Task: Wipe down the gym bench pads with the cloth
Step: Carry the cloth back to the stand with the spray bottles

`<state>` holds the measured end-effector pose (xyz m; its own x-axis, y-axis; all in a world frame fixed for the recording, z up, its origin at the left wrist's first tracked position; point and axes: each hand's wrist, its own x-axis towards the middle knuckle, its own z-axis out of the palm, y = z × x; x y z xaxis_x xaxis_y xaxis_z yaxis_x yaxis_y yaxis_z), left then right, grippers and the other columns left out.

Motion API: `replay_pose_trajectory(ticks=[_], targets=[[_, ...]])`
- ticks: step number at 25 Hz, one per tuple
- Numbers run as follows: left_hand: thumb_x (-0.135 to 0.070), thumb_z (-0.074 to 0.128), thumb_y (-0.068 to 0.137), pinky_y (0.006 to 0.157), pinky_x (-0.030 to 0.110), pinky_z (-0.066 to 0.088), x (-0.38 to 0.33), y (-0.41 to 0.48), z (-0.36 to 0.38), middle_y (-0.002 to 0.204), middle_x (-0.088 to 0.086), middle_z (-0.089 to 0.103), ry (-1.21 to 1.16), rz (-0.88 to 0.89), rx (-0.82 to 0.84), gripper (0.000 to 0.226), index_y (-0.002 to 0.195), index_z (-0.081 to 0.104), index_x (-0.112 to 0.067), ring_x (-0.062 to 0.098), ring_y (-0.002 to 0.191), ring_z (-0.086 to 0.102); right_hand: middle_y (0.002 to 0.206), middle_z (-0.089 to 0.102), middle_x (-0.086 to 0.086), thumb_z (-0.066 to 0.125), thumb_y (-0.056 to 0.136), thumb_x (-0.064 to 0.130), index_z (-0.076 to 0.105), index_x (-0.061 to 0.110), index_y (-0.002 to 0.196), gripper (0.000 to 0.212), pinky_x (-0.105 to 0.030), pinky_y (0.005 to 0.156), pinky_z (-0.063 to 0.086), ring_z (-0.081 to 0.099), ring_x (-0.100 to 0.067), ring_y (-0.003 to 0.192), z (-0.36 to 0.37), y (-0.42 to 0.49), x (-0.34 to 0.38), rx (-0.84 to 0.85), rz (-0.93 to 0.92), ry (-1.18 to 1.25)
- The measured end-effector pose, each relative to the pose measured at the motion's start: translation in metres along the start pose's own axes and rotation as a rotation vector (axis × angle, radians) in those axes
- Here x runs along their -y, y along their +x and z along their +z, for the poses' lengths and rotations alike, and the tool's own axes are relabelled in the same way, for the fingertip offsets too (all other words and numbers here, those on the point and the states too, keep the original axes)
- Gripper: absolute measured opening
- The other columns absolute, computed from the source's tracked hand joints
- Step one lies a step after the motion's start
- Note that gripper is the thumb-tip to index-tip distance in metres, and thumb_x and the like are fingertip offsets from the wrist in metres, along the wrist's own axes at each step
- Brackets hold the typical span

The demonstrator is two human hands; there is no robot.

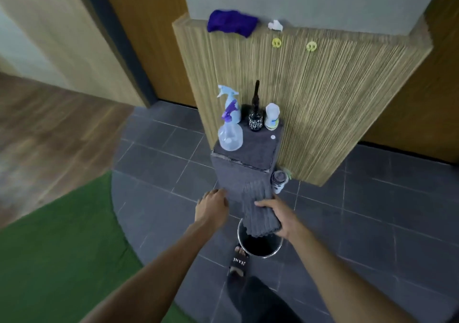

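**Over a metal bucket, cloth in hand**

Grey cloth [244, 181] hangs down from under a clear spray bottle [230, 136]. Right hand [280, 219] grips its lower end above the bucket [273, 250]. Left hand [213, 204], fingers loose, sits at the cloth's left edge.

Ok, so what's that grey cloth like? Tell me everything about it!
The grey cloth is dark, soft-looking and ribbed. It drapes from the top of a small stand, where two spray bottles stand on it, and hangs down the front. The right hand grips its bunched lower end above a round metal bin. The left hand touches its left edge.
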<state>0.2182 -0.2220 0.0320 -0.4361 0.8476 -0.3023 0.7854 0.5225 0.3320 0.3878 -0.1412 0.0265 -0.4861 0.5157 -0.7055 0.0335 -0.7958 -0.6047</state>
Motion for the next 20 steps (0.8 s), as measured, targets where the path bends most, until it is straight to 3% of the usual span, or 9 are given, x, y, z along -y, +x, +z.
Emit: replay_pose_trajectory(ticks=[3, 8, 13, 15, 17, 20], targets=[[-0.015, 0.041, 0.097, 0.095, 0.043, 0.044, 0.017, 0.074, -0.005, 0.129, 0.006, 0.058, 0.011, 0.041, 0.045, 0.035, 0.129, 0.054, -0.017, 0.029, 0.118, 0.054, 0.104, 0.068, -0.016, 0.060, 0.089, -0.007, 0.061, 0.019, 0.114, 0.036, -0.043, 0.080, 0.056, 0.066, -0.033, 0.094, 0.026, 0.062, 0.026, -0.092, -0.020, 0.044], [-0.020, 0.045, 0.098, 0.105, 0.044, 0.038, 0.047, 0.179, -0.013, 0.141, 0.007, 0.050, 0.077, 0.091, 0.128, 0.044, 0.142, 0.043, -0.015, 0.029, 0.129, 0.045, 0.106, 0.064, -0.011, 0.055, 0.089, -0.012, 0.051, 0.009, 0.130, 0.046, -0.035, 0.076, 0.054, 0.062, -0.024, 0.088, 0.056, 0.141, 0.055, -0.371, -0.021, -0.099], [-0.039, 0.061, 0.091, 0.105, 0.046, 0.037, 0.092, 0.294, 0.016, 0.143, 0.007, 0.044, 0.048, 0.072, 0.090, 0.064, 0.143, 0.035, -0.013, 0.029, 0.132, 0.042, 0.122, 0.058, -0.012, 0.051, 0.089, -0.002, 0.045, 0.011, 0.134, 0.047, -0.041, 0.090, 0.048, 0.057, -0.028, 0.103, 0.061, 0.242, 0.080, -0.628, -0.064, -0.400], [-0.044, 0.067, 0.086, 0.103, 0.048, 0.040, 0.110, 0.335, 0.037, 0.143, 0.006, 0.041, 0.001, 0.104, 0.099, 0.073, 0.143, 0.034, -0.014, 0.030, 0.132, 0.041, 0.120, 0.058, -0.011, 0.050, 0.090, 0.001, 0.044, 0.012, 0.135, 0.047, -0.033, 0.079, 0.043, 0.056, -0.030, 0.102, 0.059, 0.280, 0.089, -0.715, -0.127, -0.502], [-0.049, 0.071, 0.080, 0.106, 0.049, 0.040, 0.121, 0.365, 0.058, 0.147, 0.005, 0.037, -0.040, 0.143, 0.107, 0.085, 0.146, 0.030, -0.015, 0.029, 0.135, 0.037, 0.122, 0.056, -0.011, 0.051, 0.089, -0.003, 0.036, 0.015, 0.144, 0.060, -0.032, 0.071, 0.040, 0.055, -0.032, 0.099, 0.056, 0.313, 0.096, -0.781, -0.212, -0.649], [-0.060, 0.073, 0.074, 0.114, 0.053, 0.032, 0.127, 0.387, 0.086, 0.156, 0.007, 0.028, -0.105, 0.230, 0.089, 0.106, 0.153, 0.019, -0.015, 0.029, 0.144, 0.027, 0.152, 0.038, -0.008, 0.058, 0.084, -0.006, 0.026, 0.018, 0.153, 0.080, -0.050, 0.095, 0.047, 0.046, -0.037, 0.128, 0.046, 0.357, 0.093, -0.911, -0.349, -0.981]])
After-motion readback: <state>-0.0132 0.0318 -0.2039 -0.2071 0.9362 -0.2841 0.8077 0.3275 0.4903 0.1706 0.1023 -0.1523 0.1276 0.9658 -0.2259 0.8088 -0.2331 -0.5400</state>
